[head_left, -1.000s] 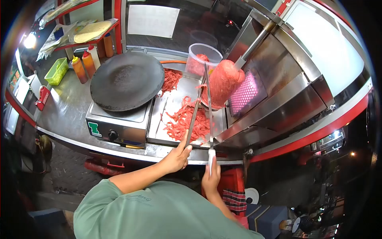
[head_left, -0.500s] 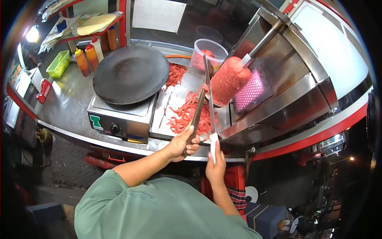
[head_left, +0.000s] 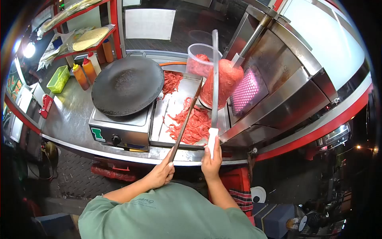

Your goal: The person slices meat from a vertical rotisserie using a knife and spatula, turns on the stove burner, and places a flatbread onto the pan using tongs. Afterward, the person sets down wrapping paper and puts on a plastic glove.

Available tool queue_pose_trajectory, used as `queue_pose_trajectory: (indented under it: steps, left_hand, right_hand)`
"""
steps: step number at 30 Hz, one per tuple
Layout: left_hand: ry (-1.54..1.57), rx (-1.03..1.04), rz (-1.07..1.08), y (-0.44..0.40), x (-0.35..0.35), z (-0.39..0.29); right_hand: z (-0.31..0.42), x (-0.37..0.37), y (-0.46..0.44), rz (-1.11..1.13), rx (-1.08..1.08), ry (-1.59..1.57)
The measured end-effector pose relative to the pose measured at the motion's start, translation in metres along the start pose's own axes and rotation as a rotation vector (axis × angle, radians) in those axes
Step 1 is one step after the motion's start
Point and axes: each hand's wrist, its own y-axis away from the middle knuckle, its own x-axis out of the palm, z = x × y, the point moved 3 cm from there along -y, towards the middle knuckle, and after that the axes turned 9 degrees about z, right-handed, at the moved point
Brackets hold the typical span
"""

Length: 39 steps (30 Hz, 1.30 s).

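My right hand (head_left: 212, 160) is closed on the white handle of a long knife (head_left: 215, 85). Its blade points up and passes in front of the reddish meat cone (head_left: 229, 81) on a vertical spit (head_left: 255, 35); whether it touches the meat I cannot tell. Wrapped in my left hand (head_left: 161, 173) is a long, narrow dark-brown tool (head_left: 185, 124), perhaps tongs, slanting up over the metal tray (head_left: 161, 126). Sliced red meat strips (head_left: 193, 126) lie in the tray below it, with a second heap of strips (head_left: 172, 81) at its back.
Left of the tray, a round black griddle (head_left: 125, 85) rests on a burner box (head_left: 119, 129). Behind the cone stands a clear bucket (head_left: 199, 59) of meat. A glowing pink heater (head_left: 245, 89) is right of the cone. Sauce bottles (head_left: 88, 69) and a green tub (head_left: 58, 79) stand far left.
My left hand has drawn back down and left, taking the dark tool away from the cone. The knife is now more upright and in front of the meat. The view has shifted slightly.
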Motion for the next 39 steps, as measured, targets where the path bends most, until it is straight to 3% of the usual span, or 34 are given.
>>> queue_pose_trajectory:
  steps: [2,7,10,14,20,25,27,33,37,39]
  left_hand:
    - [-0.134,0.004,-0.023,0.009,0.004,0.000]
    - [-0.281,-0.002,-0.009,0.010,0.007,-0.009]
    - [-0.319,-0.029,-0.010,0.008,0.003,-0.010]
    - [-0.364,-0.059,-0.026,-0.001,0.004,-0.010]
    - [-0.414,-0.056,-0.046,-0.015,0.009,-0.019]
    - [-0.432,-0.005,-0.080,-0.022,0.013,-0.017]
    - [-0.424,-0.016,-0.082,-0.026,0.012,-0.018]
    - [-0.428,-0.008,-0.093,-0.037,0.012,-0.025]
    - [-0.462,0.008,-0.113,-0.041,0.012,-0.018]
    - [-0.442,-0.007,-0.110,-0.045,0.017,-0.024]
  right_hand:
    - [-0.011,0.009,0.006,-0.043,0.119,-0.071]
    - [-0.026,0.000,0.116,-0.006,0.194,-0.165]
    - [-0.032,0.006,0.059,-0.003,0.107,-0.044]
    - [-0.031,0.009,0.010,0.027,0.200,-0.226]
    - [-0.040,0.003,0.145,-0.002,0.331,-0.296]
    - [-0.020,0.003,0.024,-0.022,0.082,0.063]
    - [-0.018,0.000,0.026,0.011,0.165,0.043]
    - [-0.031,-0.013,0.145,0.048,0.151,0.086]
    - [-0.019,-0.007,0.043,0.056,0.104,0.087]
    - [-0.016,-0.005,0.020,0.071,0.196,0.023]
